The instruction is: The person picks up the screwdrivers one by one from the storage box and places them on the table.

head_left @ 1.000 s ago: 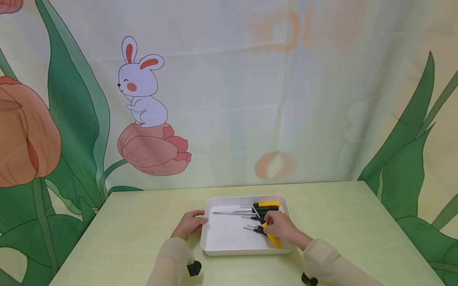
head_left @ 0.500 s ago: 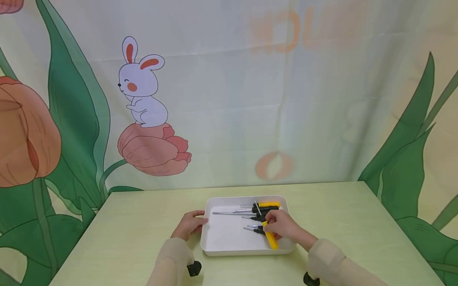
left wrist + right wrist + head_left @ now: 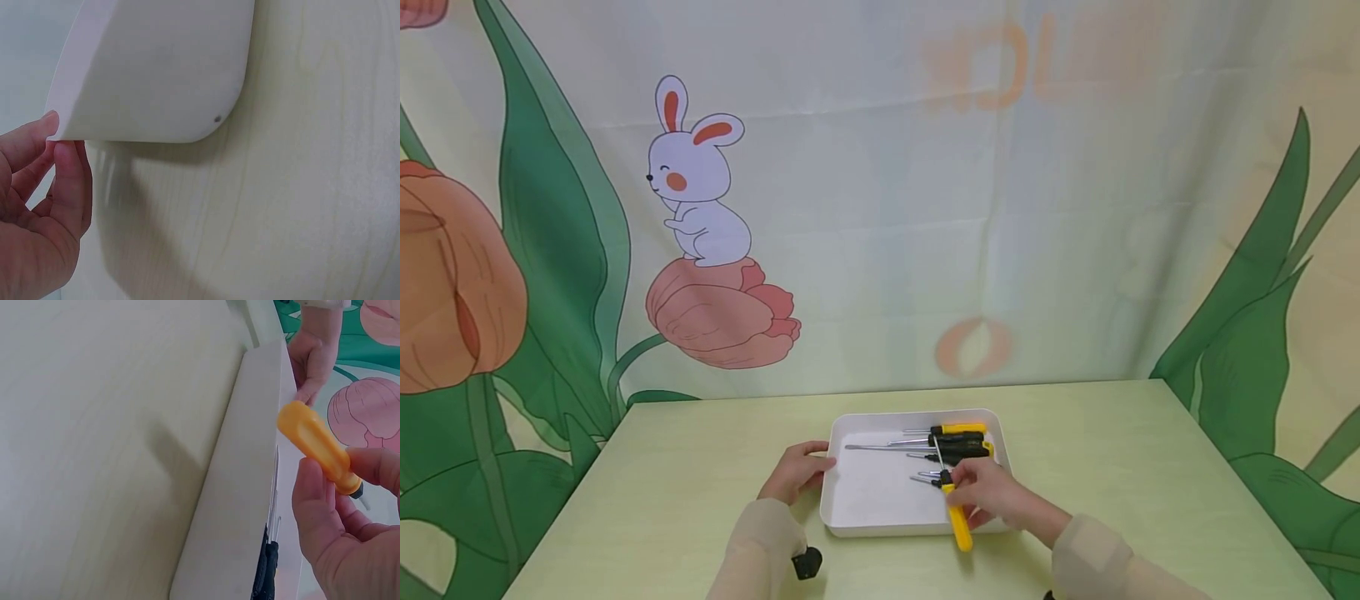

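A white tray [image 3: 880, 500] lies on the table with several screwdrivers in it. My left hand [image 3: 796, 473] pinches its left rim; in the left wrist view, the thumb is on top and fingers are beneath the tray wall [image 3: 162, 75]. My right hand [image 3: 992, 493] pinches a yellow-handled screwdriver [image 3: 958, 523] above the tray's near right part. Its handle points toward me, past the near rim, and its shaft points away. In the right wrist view, thumb and fingers grip the yellow handle [image 3: 319, 447] near its dark collar.
At the tray's back right lie a yellow-handled screwdriver [image 3: 962, 428] and black-handled screwdrivers [image 3: 970, 451], shafts pointing left. Small screwdrivers [image 3: 927, 480] lie partly hidden behind the held one. The pale wooden table [image 3: 662, 500] ends at a printed curtain [image 3: 865, 250] with a rabbit and flowers.
My right hand has moved toward me with the yellow-handled screwdriver, whose handle now passes over the tray's near rim. More of the black handles shows. My left hand has stayed on the rim.
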The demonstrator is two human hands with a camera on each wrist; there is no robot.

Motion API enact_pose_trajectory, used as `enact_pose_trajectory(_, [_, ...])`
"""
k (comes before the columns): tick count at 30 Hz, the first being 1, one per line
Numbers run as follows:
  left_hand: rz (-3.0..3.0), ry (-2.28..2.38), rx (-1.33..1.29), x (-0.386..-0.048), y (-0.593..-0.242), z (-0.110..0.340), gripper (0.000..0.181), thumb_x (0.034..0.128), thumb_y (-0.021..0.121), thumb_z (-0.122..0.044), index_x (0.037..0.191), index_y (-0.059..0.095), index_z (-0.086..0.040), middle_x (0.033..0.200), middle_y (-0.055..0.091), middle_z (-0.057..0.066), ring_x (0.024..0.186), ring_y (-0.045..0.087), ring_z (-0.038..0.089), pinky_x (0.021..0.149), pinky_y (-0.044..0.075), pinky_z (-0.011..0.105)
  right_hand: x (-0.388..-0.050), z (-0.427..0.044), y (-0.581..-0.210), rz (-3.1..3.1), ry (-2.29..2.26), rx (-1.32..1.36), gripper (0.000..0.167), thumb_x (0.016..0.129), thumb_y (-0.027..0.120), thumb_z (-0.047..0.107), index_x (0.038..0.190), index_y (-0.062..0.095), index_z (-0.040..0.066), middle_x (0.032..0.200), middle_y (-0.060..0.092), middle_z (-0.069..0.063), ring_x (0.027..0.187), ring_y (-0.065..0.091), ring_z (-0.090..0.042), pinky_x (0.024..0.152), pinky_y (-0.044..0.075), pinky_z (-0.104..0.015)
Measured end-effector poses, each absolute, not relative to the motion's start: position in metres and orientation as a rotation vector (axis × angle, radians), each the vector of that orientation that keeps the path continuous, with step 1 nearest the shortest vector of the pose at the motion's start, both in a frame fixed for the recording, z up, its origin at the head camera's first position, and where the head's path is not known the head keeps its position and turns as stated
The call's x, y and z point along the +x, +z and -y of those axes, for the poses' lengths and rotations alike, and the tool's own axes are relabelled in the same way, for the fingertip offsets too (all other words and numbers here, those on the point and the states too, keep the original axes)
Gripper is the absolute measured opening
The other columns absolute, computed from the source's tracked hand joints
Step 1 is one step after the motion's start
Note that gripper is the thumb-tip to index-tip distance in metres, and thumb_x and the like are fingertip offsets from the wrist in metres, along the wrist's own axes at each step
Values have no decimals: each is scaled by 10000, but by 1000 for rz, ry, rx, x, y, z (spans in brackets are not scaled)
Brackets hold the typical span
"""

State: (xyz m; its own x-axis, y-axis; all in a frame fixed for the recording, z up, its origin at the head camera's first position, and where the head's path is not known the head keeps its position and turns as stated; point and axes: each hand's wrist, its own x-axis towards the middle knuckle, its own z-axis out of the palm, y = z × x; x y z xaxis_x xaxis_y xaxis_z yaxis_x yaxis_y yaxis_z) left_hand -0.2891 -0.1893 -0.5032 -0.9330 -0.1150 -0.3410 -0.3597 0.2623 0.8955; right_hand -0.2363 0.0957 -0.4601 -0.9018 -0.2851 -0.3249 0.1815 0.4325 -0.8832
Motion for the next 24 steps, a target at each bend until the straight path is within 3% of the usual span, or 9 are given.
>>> enact_pose_trajectory(24, [-2319, 1730, -460, -290, -503, 188, 398, 802, 600, -69, 1180, 512, 19, 964, 585, 111, 718, 524, 139, 593, 443, 204, -199, -89, -481, -1974, -1486, -34, 198, 748, 638, 43, 894, 505, 32, 708, 553, -30, 563, 539, -124, 480, 500, -235])
